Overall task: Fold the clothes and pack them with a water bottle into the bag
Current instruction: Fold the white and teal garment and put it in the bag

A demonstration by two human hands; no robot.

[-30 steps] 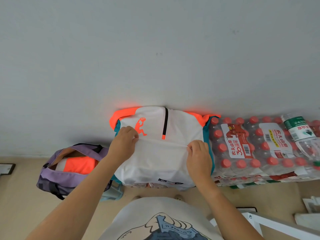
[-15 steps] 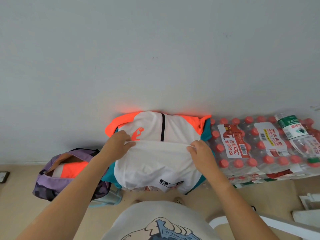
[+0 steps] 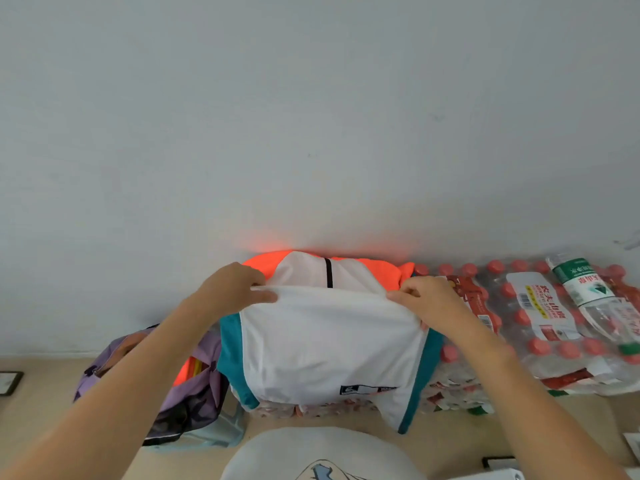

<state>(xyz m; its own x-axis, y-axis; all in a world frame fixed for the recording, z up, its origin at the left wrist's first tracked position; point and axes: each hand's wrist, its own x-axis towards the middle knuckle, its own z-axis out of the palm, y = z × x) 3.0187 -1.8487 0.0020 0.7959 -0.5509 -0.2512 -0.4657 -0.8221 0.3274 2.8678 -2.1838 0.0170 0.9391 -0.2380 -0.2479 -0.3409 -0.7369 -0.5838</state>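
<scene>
**Both hands hold the shirt's folded edge**

A white shirt (image 3: 329, 341) with teal side panels and orange shoulders lies on top of a stack of shrink-wrapped bottle packs (image 3: 540, 327), pushed up against a pale grey wall (image 3: 311, 116). Its lower half is doubled up over the chest, so a straight folded edge runs across the middle and a short black zip shows above it.

The left hand (image 3: 232, 289) pinches the left end of that edge, thumb under the cloth and fingers curled over it. The right hand (image 3: 426, 299) pinches the right end in the same way. Both grips are closed on the cloth, and the edge is drawn taut between them. A small dark label sits near the shirt's near hem, which hangs over the front of the packs.

The purple bag (image 3: 180, 386) stands on the beige floor (image 3: 41, 417) just left of the shirt, partly behind the left forearm. Its mouth is open and something orange lies inside, probably cloth, though the arm hides most of it.

A single bottle (image 3: 588, 299) with a green label lies on its side on the packs at the far right, well apart from the shirt.
</scene>
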